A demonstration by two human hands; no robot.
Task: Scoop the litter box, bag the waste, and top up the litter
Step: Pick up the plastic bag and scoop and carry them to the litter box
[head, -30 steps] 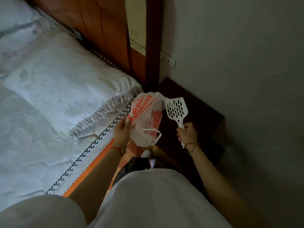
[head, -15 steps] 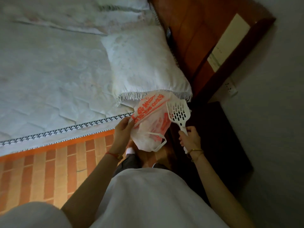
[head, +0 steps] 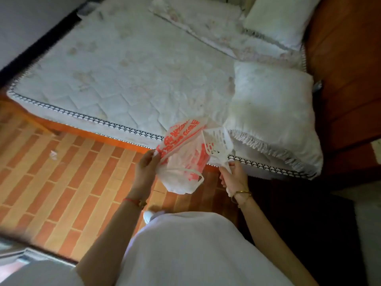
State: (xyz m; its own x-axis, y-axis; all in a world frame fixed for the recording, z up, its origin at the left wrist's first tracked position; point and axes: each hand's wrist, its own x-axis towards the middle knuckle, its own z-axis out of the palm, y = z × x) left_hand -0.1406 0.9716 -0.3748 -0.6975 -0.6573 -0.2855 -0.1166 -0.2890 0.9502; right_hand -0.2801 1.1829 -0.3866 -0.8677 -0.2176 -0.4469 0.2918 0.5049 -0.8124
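A white quilted mattress (head: 127,65) with two pillows (head: 272,112) meets a wooden headboard (head: 346,58) above brick-patterned flooring (head: 61,172).

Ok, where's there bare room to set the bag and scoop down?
Widest free patch: the mattress between its trimmed edge and the folded cloth, left of the near pillow. The brick floor left of the left hand is bare bar one white scrap. Crowded at the headboard end, with the far pillow. Dark corner by the right hand: unreadable.
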